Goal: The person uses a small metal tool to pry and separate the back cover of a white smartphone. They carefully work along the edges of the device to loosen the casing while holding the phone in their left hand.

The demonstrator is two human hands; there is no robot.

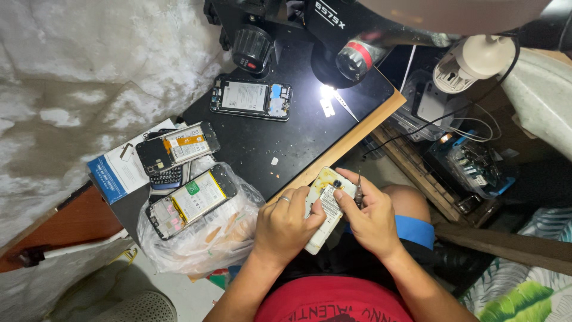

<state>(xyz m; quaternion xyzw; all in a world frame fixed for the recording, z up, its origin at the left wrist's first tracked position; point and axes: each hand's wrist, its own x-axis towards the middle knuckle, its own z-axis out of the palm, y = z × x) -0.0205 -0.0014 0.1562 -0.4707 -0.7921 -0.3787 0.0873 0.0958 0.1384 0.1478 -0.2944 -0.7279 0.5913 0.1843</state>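
An opened white phone [325, 203] with its back cover off is held over my lap. My left hand [286, 226], wearing a ring, grips its left side, the thumb resting on the battery. My right hand [369, 217] holds the phone's right edge and pinches a thin metal tool [359, 189], probably tweezers, upright between the fingers. The forefinger of that hand presses on the phone's upper part.
A black work mat [286, 140] carries an opened phone [251, 98] under a microscope [333, 36] with a bright light. Two more opened phones [179, 143] [190, 200] and a keypad phone [165, 177] lie left, over a plastic bag [208, 238]. A parts tray [471, 164] sits right.
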